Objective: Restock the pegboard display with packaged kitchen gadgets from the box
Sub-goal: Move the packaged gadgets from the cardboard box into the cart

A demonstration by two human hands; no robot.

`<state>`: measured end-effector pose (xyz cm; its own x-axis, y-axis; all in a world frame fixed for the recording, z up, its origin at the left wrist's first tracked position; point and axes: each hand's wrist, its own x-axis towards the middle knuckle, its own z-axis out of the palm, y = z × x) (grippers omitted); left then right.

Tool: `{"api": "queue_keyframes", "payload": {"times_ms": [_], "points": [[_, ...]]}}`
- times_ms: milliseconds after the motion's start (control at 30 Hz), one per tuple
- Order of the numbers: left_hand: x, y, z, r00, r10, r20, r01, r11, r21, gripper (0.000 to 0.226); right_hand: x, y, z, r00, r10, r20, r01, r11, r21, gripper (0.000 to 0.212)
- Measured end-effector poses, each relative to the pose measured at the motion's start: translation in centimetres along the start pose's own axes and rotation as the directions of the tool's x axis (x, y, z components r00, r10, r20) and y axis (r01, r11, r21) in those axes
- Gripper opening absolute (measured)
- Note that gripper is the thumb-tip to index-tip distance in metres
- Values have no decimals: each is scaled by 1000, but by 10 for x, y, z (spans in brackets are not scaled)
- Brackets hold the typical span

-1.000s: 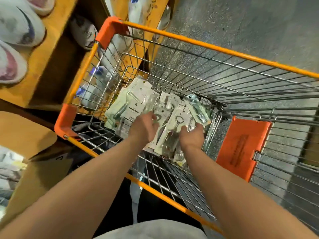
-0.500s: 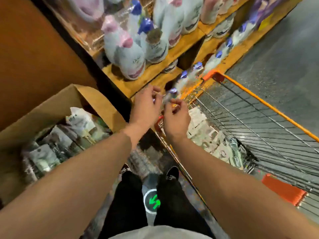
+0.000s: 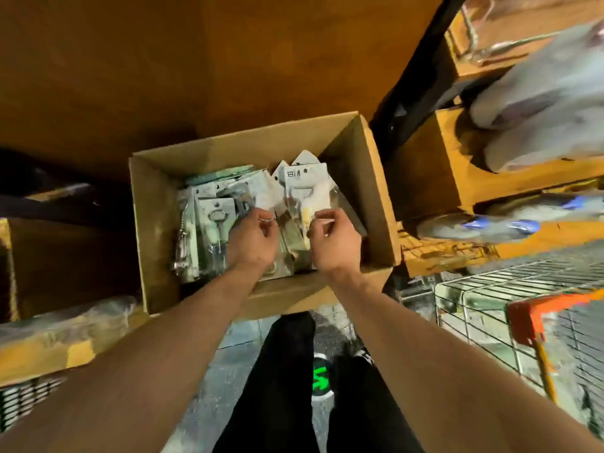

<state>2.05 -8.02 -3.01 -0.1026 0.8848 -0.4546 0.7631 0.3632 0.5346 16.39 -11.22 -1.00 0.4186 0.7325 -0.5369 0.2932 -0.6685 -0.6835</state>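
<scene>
Head cam: reaching into box w/ both hands, left hand pinching one of the gadget pkgs, right hand gripping cream-handled pkg. Looks early: box approx. full, pegboard out of view, plenty left to hang.

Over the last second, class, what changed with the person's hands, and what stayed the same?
The left hand and right hand left the shopping cart and moved left into the cardboard box, where they curl among its packaged gadgets; grip unclear. Cart and box appear unmoved.
</scene>
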Motion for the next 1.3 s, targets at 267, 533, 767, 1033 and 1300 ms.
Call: {"api": "queue_keyframes", "payload": {"times_ms": [267, 533, 767, 1033, 1300], "points": [[34, -76, 8, 991, -119, -57, 131, 940, 316, 53, 54, 36, 71, 989, 148, -16, -146, 942, -303, 45], [55, -99, 5, 995, 50, -82, -30, 973, 227, 49, 85, 40, 86, 974, 214, -77, -227, 917, -327, 60], [63, -109, -1, 993, 91, -80, -80, 987, 138, 52, 99, 34, 78, 975, 204, -88, -222, 916, -334, 40], [64, -99, 3, 998, 57, -27, -58, 998, -16, 56, 106, 29, 76, 983, 183, -19, -175, 897, -407, 21], [63, -85, 11, 1000, 10, 12, -9, 999, -53, 47, 93, 32, 74, 987, 162, 16, -144, 915, -377, 22]]}}
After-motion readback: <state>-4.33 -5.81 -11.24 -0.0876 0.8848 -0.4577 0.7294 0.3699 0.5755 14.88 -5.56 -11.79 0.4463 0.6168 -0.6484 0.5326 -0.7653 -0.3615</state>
